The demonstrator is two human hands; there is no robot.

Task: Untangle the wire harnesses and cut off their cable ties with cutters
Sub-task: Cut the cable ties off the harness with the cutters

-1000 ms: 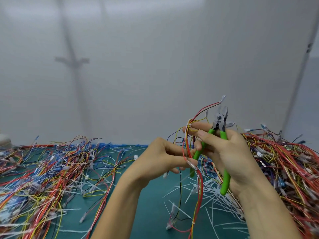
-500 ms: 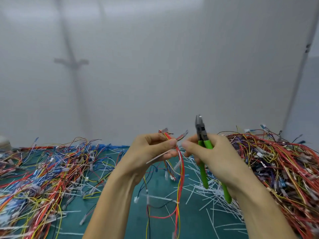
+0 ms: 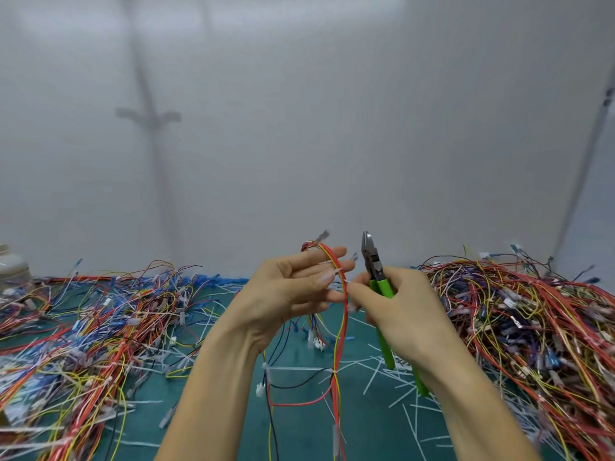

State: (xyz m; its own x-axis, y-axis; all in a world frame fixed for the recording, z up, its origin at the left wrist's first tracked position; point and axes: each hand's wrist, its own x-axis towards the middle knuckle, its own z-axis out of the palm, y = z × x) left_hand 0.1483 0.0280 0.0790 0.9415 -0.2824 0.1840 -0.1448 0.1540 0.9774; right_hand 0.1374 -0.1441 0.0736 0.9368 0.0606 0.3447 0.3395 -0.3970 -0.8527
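A wire harness (image 3: 342, 314) of red, yellow and orange wires is held up above the worktop (image 3: 306, 434), looped over at its top and hung down to the green surface. Low down it is bound by a white cable tie (image 3: 333, 371). The cutters (image 3: 382, 286), green-handled and grey-headed, are held upright just beside it, blades closed. Tangled harnesses are heaped in a left pile (image 3: 100, 334) and a right pile (image 3: 519, 314).

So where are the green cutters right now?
In the head view, the green cutters sit just right of centre, gripped in the right hand with tips up, beside the wires hanging over the left hand.
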